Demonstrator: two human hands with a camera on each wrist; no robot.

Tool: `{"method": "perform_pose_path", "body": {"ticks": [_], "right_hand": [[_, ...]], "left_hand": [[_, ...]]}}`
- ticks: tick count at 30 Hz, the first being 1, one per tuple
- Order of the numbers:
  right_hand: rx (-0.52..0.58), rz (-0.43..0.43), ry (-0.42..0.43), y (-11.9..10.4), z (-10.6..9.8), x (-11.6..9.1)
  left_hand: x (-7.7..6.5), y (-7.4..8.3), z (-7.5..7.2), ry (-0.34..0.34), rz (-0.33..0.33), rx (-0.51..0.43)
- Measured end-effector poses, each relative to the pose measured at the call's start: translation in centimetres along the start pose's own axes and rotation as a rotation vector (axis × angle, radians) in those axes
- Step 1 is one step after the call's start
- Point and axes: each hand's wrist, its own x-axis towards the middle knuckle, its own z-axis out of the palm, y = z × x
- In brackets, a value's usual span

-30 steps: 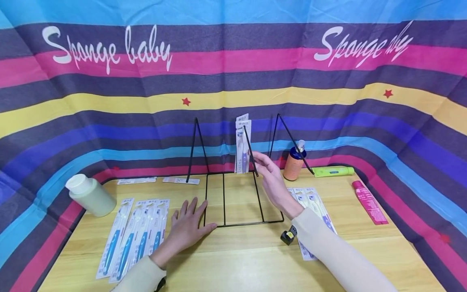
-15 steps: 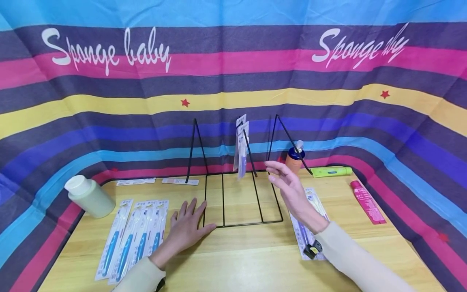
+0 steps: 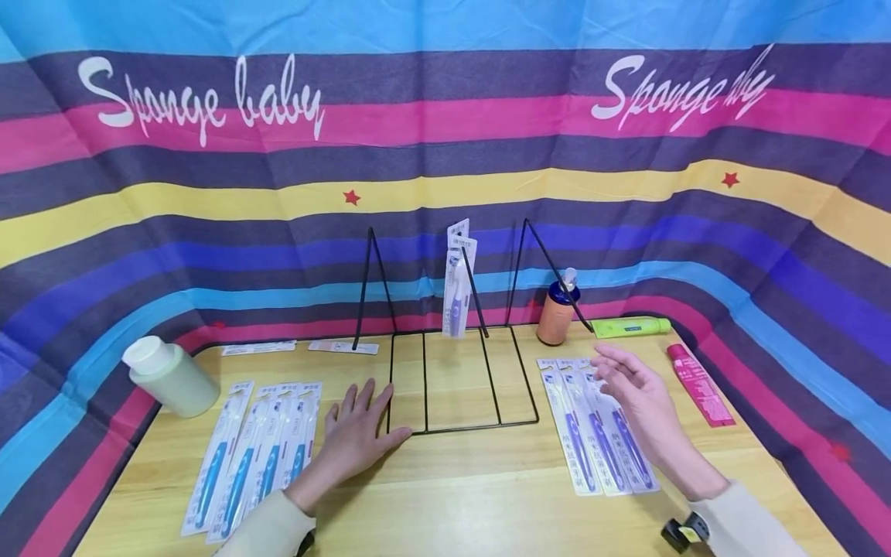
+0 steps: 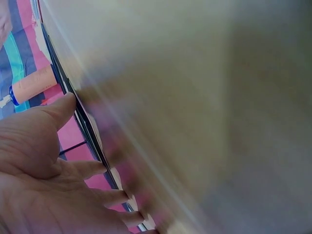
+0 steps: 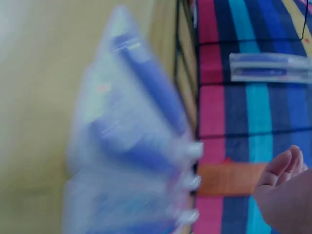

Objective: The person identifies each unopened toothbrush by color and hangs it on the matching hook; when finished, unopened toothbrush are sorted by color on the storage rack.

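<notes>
My left hand (image 3: 362, 425) lies with spread fingers on the table, touching the front left corner of a black wire rack (image 3: 462, 428). Two packaged purple toothbrushes (image 3: 456, 298) hang one before the other on the rack's middle prong, apart from both hands. Over the right side of the table my right hand (image 3: 643, 402) hovers with loosely bent fingers and nothing in them. Just left of it, and partly under it, lie three packaged purple toothbrushes (image 3: 574, 437). In the right wrist view these packs (image 5: 141, 97) are blurred, and the hand (image 5: 287, 185) shows at the right edge.
Several packaged blue toothbrushes (image 3: 240, 472) lie left of my left hand, near a pale green bottle (image 3: 177, 379). Behind the rack's right side stands an orange bottle (image 3: 554, 317). A green tube (image 3: 629, 327) and a pink tube (image 3: 701, 387) lie at right. Striped cloth (image 3: 487, 178) encloses the table.
My right hand has left the hanging toothbrush and moved right and toward me, over the purple packs. The hung pack swung and now faces forward again. My left hand has stayed put.
</notes>
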Motion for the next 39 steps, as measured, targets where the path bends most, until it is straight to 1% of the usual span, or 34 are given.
{"method": "perform_pose_path", "body": {"ticks": [4,7,9,11,13,16,20,23,26,29,32,35,37,39], "right_hand": [[-0.108,0.167,0.086,0.7,-2.6,-1.2],[-0.236,0.268,0.102,1.4,-4.4,-2.0],[-0.337,0.313,0.084,1.8,-5.4,-2.4],[-0.43,0.342,0.059,2.2,-6.1,-2.7],[-0.501,0.371,0.031,2.3,-6.6,-2.9],[-0.567,0.406,-0.024,2.4,-6.9,-3.1],[-0.616,0.442,-0.073,2.4,-7.1,-3.0],[-0.64,0.459,-0.078,2.3,-7.1,-2.9],[-0.672,0.461,-0.083,2.2,-7.1,-2.9],[-0.688,0.454,-0.089,2.0,-7.2,-3.0],[-0.655,0.461,-0.099,1.9,-7.5,-3.0],[-0.54,0.477,-0.121,1.9,-7.9,-3.1],[-0.445,0.481,-0.136,2.1,-8.3,-3.4],[-0.346,0.487,-0.148,2.3,-8.6,-3.7]], "left_hand": [[0.1,-0.9,0.8,0.041,0.023,0.002],[0.1,-1.2,1.0,0.056,0.041,0.008],[0.0,-1.1,0.9,0.05,0.044,0.003],[0.0,-0.9,0.7,0.042,0.042,-0.003],[0.0,-0.8,0.5,0.035,0.042,0.005],[0.0,-0.7,0.5,0.027,0.035,0.012],[0.1,-0.8,0.6,0.027,0.032,0.0],[0.1,-0.8,0.7,0.026,0.028,-0.007],[0.1,-0.7,0.7,0.02,0.019,0.007],[0.0,-0.5,0.5,0.018,0.02,0.02],[-0.2,0.2,-0.2,-0.01,0.005,0.037],[-0.2,0.6,-0.8,-0.035,-0.013,0.049],[-0.1,0.1,-0.3,-0.019,-0.004,0.047],[0.1,-0.6,0.5,0.017,0.014,0.041]]}}
